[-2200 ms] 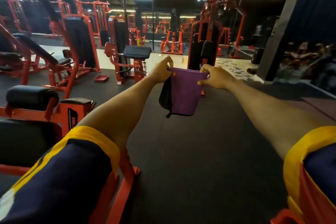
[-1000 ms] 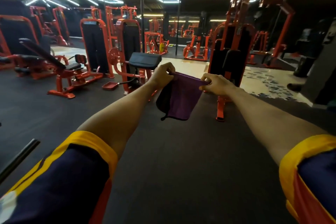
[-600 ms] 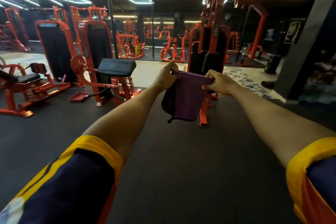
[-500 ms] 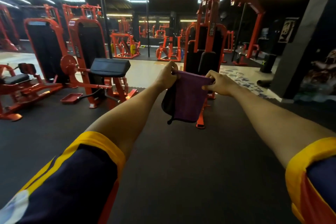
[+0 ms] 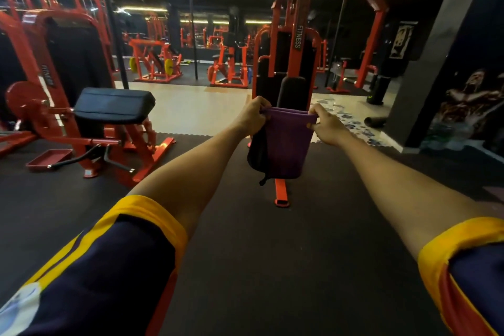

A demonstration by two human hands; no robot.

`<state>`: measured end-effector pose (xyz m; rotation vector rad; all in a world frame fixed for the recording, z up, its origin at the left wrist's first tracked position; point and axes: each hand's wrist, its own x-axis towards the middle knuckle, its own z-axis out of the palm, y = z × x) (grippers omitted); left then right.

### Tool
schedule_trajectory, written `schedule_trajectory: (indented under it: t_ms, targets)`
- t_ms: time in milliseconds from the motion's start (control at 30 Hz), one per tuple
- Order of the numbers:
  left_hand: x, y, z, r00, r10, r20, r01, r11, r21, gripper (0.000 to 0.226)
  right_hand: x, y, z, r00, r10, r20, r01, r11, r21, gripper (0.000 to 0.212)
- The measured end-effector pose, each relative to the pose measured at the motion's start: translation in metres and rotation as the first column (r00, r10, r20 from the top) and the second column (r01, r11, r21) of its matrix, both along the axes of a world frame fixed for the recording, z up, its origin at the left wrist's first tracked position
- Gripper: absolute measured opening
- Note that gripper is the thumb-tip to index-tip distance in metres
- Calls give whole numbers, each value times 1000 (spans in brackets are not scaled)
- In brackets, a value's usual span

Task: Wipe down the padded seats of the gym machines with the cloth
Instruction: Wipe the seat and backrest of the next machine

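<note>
Both arms are stretched forward. We hold the purple cloth (image 5: 286,150) in the air at arm's length, well above the black rubber floor (image 5: 259,267).

The left hand (image 5: 252,117) pinches the cloth's top left corner and the right hand (image 5: 327,127) pinches the top right. The fingers are curled on the hem and the top edge is taut between them. The cloth hangs folded, with a darker layer showing along its left side.

Against half a second ago, the grip and the hang of the cloth are unchanged. The view differs: the red tower machine (image 5: 289,43) marked FITNESS looms larger, directly behind the cloth, with its foot lower in frame. The black padded seat (image 5: 113,105) of the machine at left sits further left. The cloth touches no pad yet.
</note>
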<state>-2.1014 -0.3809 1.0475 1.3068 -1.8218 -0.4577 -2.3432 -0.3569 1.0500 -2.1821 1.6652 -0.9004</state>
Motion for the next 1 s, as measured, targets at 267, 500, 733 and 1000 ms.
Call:
schedule_trajectory:
  t_ms: [267,500,733,1000]
  targets:
    - [-7,-177,-20,907,-49,-419,127,979,159,14,9,-183,-30,968,-123,219,125,992,2,15]
    - [-25,-297,-65,873,-244,-422,419,818,394,45,-4,-325,-46,924,-239,298,236,971,45,27]
    - [-58,-448,-87,776,-119,-619,356,893,274,31,-44,-461,-82,808,-245,536,32,927,375,37]
    - [-108,-603,-121,546,205,-813,344,830,440,41,-70,-609,-112,712,-193,675,-182,878,443,9]
